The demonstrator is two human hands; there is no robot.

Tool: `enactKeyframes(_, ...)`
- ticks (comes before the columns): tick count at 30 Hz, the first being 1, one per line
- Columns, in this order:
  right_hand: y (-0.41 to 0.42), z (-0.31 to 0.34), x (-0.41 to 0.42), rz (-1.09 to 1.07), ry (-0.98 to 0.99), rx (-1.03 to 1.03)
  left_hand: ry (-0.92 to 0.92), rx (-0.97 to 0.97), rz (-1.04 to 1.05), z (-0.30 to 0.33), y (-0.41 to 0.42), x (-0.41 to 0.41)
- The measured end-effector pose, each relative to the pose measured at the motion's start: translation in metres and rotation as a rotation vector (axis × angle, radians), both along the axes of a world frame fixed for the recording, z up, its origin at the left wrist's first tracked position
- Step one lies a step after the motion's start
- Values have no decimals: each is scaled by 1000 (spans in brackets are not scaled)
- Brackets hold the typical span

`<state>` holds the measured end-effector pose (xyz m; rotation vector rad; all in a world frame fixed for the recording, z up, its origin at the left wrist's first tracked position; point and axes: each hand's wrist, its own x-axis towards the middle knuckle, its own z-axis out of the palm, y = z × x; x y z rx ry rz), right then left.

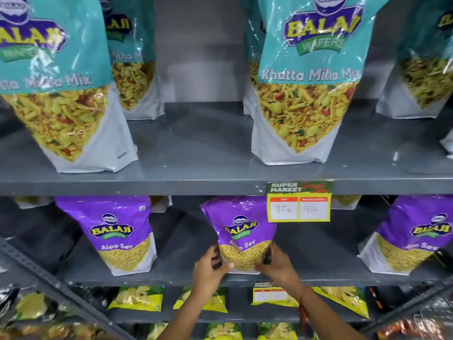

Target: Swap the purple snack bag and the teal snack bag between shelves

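Purple bag (241, 231): upright on middle shelf (171, 278), below price tag (299, 201).
Left hand (208, 268): fingers grip its lower left edge.
Right hand (278, 265): fingers grip its lower right edge.
Teal bag (310, 77): upright on upper shelf (196, 185).

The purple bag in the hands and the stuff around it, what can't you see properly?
Head view only:
- Purple Aloo Sev bag: its bottom corners are covered by the left hand and the right hand, so the grip is unclear.
- Price tag: handwritten numbers too faint and small to read.
- Left teal Khatta Mitha Mix bag: cut off by the picture's left and top edges.
- Green packets below: blurred, no name readable.
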<state>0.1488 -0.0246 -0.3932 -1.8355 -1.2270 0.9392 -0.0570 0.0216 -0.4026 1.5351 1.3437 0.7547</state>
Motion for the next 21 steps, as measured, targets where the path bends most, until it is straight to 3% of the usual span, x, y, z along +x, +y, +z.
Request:
enactKeyframes(15, -14, 4, 41, -3, -23, -10, -5, 5, -27, 0, -13, 49)
enactKeyframes(19, -23, 8, 42, 21, 12, -1, -92, 20, -9, 5, -24, 47)
enactKeyframes(21, -31, 13, 35, -67, 30, 67, -188, 39, 14, 12, -33, 47)
